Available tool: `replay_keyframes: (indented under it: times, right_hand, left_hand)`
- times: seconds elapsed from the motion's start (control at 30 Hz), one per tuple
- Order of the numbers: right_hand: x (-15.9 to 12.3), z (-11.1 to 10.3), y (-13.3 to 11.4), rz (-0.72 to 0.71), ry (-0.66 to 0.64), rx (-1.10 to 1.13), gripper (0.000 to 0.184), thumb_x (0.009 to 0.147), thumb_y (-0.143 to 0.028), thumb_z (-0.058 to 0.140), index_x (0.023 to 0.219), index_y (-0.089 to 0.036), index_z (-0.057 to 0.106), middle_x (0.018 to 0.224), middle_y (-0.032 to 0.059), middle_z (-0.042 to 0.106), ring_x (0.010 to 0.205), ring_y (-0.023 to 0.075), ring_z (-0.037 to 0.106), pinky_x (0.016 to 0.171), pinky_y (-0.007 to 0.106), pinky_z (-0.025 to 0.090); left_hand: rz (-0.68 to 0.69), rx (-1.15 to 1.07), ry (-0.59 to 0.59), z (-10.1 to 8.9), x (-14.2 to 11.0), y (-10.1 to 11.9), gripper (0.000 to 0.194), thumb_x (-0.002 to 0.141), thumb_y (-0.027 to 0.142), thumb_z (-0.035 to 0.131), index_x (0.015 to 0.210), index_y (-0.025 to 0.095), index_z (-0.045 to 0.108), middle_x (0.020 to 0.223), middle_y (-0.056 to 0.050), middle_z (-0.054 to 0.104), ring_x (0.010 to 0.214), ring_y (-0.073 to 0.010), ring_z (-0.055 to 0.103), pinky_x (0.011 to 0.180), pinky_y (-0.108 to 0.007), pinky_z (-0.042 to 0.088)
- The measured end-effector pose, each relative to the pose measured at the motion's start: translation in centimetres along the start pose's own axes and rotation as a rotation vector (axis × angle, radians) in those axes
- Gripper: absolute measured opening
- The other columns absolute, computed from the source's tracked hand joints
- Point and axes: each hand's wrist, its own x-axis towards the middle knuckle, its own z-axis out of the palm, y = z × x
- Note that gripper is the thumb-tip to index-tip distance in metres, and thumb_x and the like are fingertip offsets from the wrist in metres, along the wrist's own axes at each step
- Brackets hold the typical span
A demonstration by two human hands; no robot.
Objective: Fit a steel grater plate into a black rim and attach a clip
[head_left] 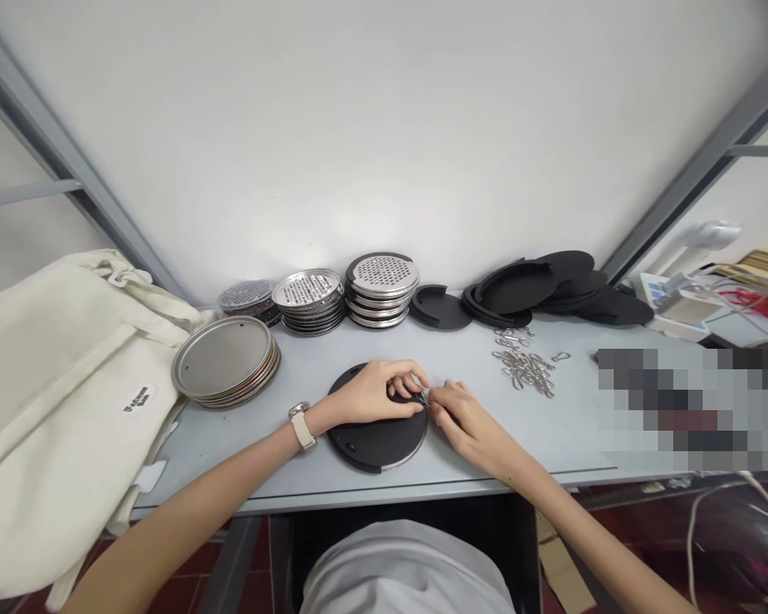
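Note:
A round black disc (371, 439) with a silver edge at its lower right lies flat on the table in front of me. My left hand (377, 394), with a watch (302, 425) on the wrist, rests over it, thumb and fingers closed around a small metal clip (424, 397). From the other side, my right hand (477, 426) pinches the same clip at the disc's right edge. Fingers partly cover the clip, so I cannot tell whether it is hooked through the disc. Similar loose clips (526, 371) lie in a heap farther right.
Along the wall stand stacks of perforated metal discs (384, 275) and black round covers (518, 290). Plain metal discs (223, 358) are piled at left, beside a cream bag (70, 409). A white device (678, 311) and red cord (759, 303) sit at far right.

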Motion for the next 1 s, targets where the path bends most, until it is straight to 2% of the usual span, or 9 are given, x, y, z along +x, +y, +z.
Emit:
replay_keyframes:
  times: [0.33,0.67,1.0]
  right_hand:
    - [0.07,-0.21,-0.39,0.051,0.003,0.045,0.036,0.098,-0.024,0.022,0.066,-0.021,0.038,0.064,0.0004,0.048,0.068,0.0174,0.043,0.075,0.035,0.037]
    - [0.06,0.22,0.13,0.07,0.059,-0.033,0.032,0.094,-0.019,0.031,0.062,-0.021,0.033,0.058,-0.001,0.044,0.063,0.0168,0.041,0.068,0.033,0.036]
    - [0.13,0.52,0.15,0.028,0.018,-0.021,0.032,0.098,-0.024,0.024,0.069,-0.022,0.037,0.066,0.0014,0.047,0.067,0.0184,0.042,0.073,0.035,0.037]
  left_hand:
    - [-0.003,-0.011,-0.006,0.02,0.02,-0.07,0.026,0.074,0.019,0.064,0.099,0.016,0.06,0.088,-0.003,0.066,0.076,-0.0104,0.058,0.069,-0.021,0.047]
    - [-0.003,-0.028,0.024,0.22,0.0,0.1,0.027,0.072,0.017,0.065,0.099,0.016,0.06,0.082,-0.001,0.065,0.075,-0.0109,0.059,0.071,-0.022,0.048]
    - [0.032,0.072,0.025,0.13,-0.09,0.32,0.018,0.075,0.016,0.064,0.092,0.016,0.065,0.089,-0.001,0.066,0.072,-0.0089,0.056,0.067,-0.02,0.045]
